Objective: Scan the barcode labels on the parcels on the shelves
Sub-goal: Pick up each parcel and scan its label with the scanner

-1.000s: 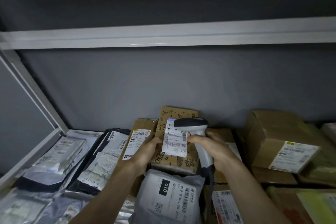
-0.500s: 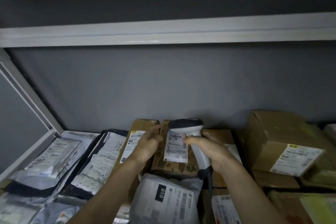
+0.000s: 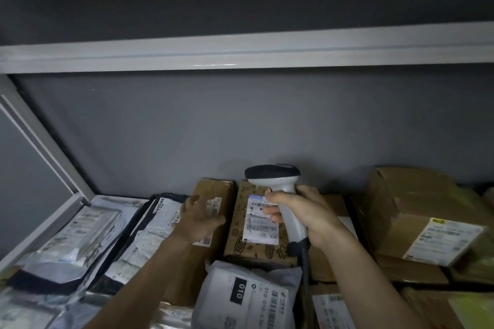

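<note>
A grey wall [image 3: 240,120] backed the shelf, and a pale metal rail [image 3: 240,53] ran across above it. On the right sat a large brown carton [image 3: 417,211] with a white label whose print was too blurred to read. To the left lay a heap of grey and black plastic mailer bags [image 3: 88,243], their labels also unreadable. A tall plain carton [image 3: 213,189] leaned against the wall, just beside a patterned brown parcel [image 3: 254,222] printed with small cartoon drawings. At the front lay a grey poly bag [image 3: 248,299] with a black patch reading "010" and a line beginning "010-010".

The right hand [image 3: 302,214] gripped the white handle of a barcode scanner [image 3: 280,195], fingers curled round it, the dark head pointing towards the patterned parcel. The scanner's black cable hung from the handle's base. The left hand [image 3: 200,219] hovered in front of the tall plain carton with fingers spread and relaxed, holding nothing.

The patterned parcel carried a white barcode label [image 3: 260,224], a barcode near its top and fine print below that could not be read.
</note>
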